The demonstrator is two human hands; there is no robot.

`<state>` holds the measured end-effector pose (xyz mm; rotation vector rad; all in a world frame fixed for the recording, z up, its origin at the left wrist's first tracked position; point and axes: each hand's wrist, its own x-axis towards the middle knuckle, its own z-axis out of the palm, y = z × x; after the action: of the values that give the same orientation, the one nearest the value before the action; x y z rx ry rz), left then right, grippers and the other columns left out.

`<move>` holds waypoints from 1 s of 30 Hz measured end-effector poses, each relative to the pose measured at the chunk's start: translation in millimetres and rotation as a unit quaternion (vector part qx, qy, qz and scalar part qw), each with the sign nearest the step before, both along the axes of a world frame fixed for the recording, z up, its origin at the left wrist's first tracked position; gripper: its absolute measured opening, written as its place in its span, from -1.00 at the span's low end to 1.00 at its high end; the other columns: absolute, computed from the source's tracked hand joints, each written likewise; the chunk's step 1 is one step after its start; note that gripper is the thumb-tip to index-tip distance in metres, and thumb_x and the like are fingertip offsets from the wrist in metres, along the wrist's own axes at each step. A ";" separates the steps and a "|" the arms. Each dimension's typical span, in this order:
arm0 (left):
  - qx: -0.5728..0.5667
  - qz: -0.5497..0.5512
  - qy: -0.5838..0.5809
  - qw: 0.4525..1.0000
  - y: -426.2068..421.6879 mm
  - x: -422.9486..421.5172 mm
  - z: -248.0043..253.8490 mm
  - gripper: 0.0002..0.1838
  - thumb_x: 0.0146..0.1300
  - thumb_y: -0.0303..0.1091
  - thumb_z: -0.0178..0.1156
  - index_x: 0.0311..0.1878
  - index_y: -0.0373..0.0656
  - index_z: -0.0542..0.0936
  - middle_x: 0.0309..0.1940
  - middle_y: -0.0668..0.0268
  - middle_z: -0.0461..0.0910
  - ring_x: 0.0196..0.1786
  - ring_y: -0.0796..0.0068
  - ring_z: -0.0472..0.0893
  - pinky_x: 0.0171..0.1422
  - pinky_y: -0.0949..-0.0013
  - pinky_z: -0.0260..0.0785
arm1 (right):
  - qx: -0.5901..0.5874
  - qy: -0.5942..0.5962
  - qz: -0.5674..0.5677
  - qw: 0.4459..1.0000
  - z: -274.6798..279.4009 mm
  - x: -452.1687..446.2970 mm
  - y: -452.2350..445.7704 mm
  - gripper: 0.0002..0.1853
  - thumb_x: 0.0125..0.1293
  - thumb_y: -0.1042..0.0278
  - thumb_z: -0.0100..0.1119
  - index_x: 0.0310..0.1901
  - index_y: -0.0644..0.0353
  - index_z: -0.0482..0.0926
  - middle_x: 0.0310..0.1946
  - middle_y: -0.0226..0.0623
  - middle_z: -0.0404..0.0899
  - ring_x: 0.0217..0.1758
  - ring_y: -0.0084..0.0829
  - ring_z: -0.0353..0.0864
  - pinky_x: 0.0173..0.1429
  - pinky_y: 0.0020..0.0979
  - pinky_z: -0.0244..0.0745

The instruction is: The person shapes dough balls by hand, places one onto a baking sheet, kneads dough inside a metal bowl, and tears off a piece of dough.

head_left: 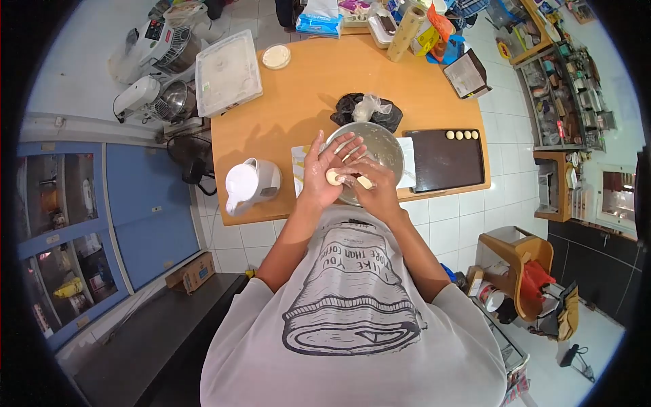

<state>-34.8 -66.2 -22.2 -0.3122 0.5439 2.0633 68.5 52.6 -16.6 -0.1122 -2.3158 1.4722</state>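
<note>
My left hand (324, 168) is turned palm up over the mixing bowl, fingers stretched and apart. A small pale dough ball (333, 177) lies against its palm near the wrist. The fingertips of my right hand (377, 182) touch that ball. A second piece of pale dough (365, 182) is held in the curled fingers of my right hand. Beneath both hands, the metal bowl (388, 150) is partly covered, and its contents are hard to make out. On the right, a dark baking tray (444, 163) carries several round dough balls (463, 135) along its far edge.
A white pitcher (243, 186) stands left on the wooden table (305, 74). Behind the bowl lies a black plastic bag (349, 107). A lidded plastic box (229, 73) and a small round container (276, 57) sit at the far left. An opened box (466, 73) is far right.
</note>
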 end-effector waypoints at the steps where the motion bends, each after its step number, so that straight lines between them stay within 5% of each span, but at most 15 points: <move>1: -0.001 0.003 0.002 1.000 0.3 0.6 0.4 -0.24 0.56 0.33 0.01 0.35 -0.26 0.51 0.27 0.04 0.60 0.39 0.09 0.56 0.53 -0.03 0.43 | -0.005 -0.011 -0.008 1.000 -0.6 0.2 -0.9 -0.73 0.24 0.47 0.50 0.00 0.18 0.81 -0.14 -0.06 0.81 -0.10 -0.09 0.83 0.06 -0.17 0.69; 7: 0.020 0.027 -0.045 0.998 0.0 -3.0 7.8 -0.25 0.57 0.31 0.01 0.35 -0.28 0.50 0.26 0.04 0.60 0.34 0.07 0.59 0.56 -0.04 0.42 | -0.098 -0.047 0.019 0.994 6.3 0.7 -0.8 -0.68 0.20 0.53 0.50 0.02 0.22 0.79 -0.10 -0.08 0.82 -0.07 -0.08 0.84 0.04 -0.19 0.70; 10: 0.047 -0.009 -0.052 0.997 -5.3 -6.2 1.8 -0.31 0.62 0.22 0.00 0.39 -0.29 0.48 0.31 -0.01 0.57 0.36 0.06 0.57 0.58 -0.07 0.37 | -0.049 -0.039 0.051 0.997 8.9 0.9 9.2 -0.76 0.24 0.58 0.50 -0.05 0.25 0.81 -0.13 -0.15 0.84 -0.10 -0.21 0.80 0.04 -0.24 0.67; 19: 0.029 -0.102 -0.021 0.994 -2.3 0.0 1.7 -0.29 0.61 0.25 0.01 0.36 -0.28 0.52 0.23 0.01 0.65 0.12 0.21 0.72 0.10 0.16 0.63 | -0.045 -0.078 0.080 0.993 26.4 -3.3 18.1 -0.76 0.15 0.59 0.53 -0.12 0.21 0.79 -0.13 -0.23 0.79 -0.08 -0.22 0.78 0.02 -0.25 0.69; 30: -0.022 -0.083 -0.018 0.996 0.3 -0.7 13.9 -0.30 0.62 0.24 -0.01 0.33 -0.28 0.56 0.22 0.01 0.67 0.16 0.20 0.70 0.22 0.12 0.58 | -0.068 -0.057 0.093 0.992 19.7 -2.9 18.2 -0.78 0.21 0.55 0.54 -0.11 0.26 0.76 -0.19 -0.25 0.78 -0.12 -0.30 0.78 0.00 -0.36 0.65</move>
<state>-35.5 -65.9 -8.3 -0.3204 0.5747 1.8846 65.6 70.8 3.1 -0.0172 -2.3685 1.7578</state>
